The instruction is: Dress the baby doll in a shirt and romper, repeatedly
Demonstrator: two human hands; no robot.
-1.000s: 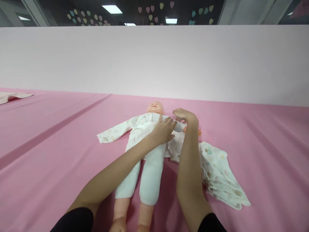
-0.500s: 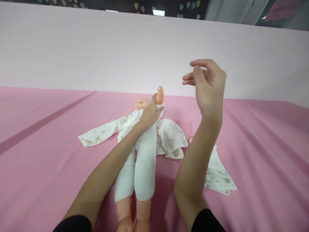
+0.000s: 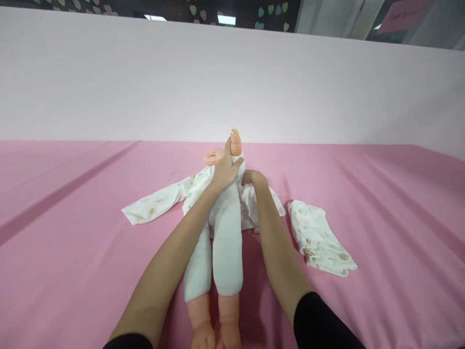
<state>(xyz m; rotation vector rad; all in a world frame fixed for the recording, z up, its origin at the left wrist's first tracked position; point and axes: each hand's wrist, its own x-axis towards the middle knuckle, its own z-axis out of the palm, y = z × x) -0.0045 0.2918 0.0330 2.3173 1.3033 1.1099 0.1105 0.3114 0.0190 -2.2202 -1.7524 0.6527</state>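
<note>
A baby doll (image 3: pixel 227 242) in white underclothes lies on its back, its feet toward me. My left hand (image 3: pixel 225 169) is wrapped round the doll's raised arm (image 3: pixel 238 164), just below the small doll hand. A white printed baby shirt (image 3: pixel 160 201) is on the doll's far-left side, one sleeve stretched out to the left. The rest of the shirt lies bunched at the doll's right side. There my right hand (image 3: pixel 253 178) is bent down with curled fingers on the shirt, close beside the raised arm. Its fingertips are hidden.
A folded white printed garment (image 3: pixel 319 237) lies to the right of the doll. Pink sheeting (image 3: pixel 72 271) with creases covers the surface. Behind it stands a low white wall (image 3: pixel 232 82).
My right hand has come down from the air to the shirt beside the doll's raised arm. My left hand keeps its hold on that arm. The view has shifted slightly.
</note>
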